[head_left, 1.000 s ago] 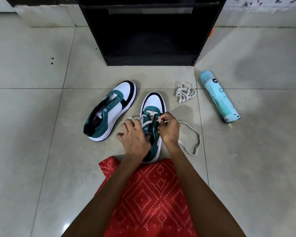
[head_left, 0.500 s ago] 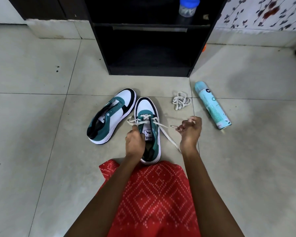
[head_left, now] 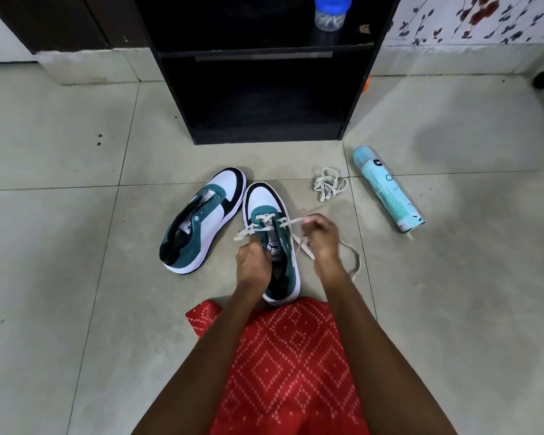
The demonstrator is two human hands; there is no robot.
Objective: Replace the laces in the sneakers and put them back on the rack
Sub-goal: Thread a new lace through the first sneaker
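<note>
Near the rack (head_left: pixel 267 136), my right hand (head_left: pixel 322 238) pinches the lace (head_left: pixel 291 221); my left hand (head_left: pixel 253 260) seemingly grips the sneaker (head_left: pixel 266 199), fingertips hidden.

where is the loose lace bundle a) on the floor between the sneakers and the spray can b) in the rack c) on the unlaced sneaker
a: the lace bundle lies on the floor, right of the laced sneaker and left of the spray can.
</note>
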